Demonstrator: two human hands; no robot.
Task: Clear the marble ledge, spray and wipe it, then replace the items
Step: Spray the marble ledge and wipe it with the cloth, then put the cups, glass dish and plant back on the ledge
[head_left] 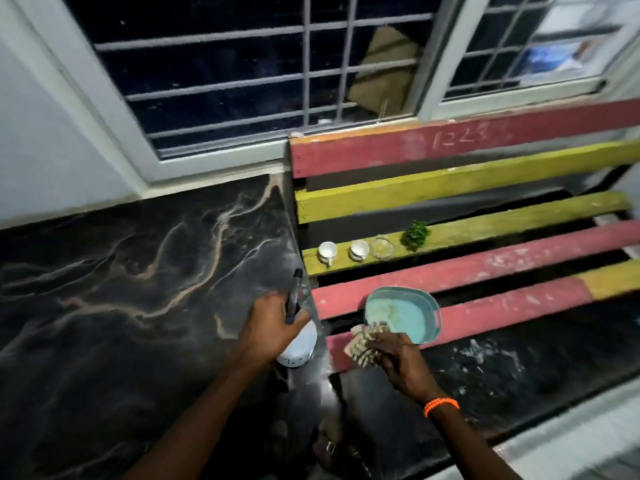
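Observation:
The black marble ledge with tan veins fills the left half of the view and is bare. My left hand grips a white spray bottle with a dark nozzle at the ledge's right edge. My right hand holds a striped cloth over the bench, beside a teal tray. Two white cups, a small glass bowl and a little green plant stand in a row on a yellow bench slat.
A red and yellow slatted bench stands right of the ledge, with gaps between its slats. A barred window runs behind both. Dark floor lies below the bench, and a white wall is at left.

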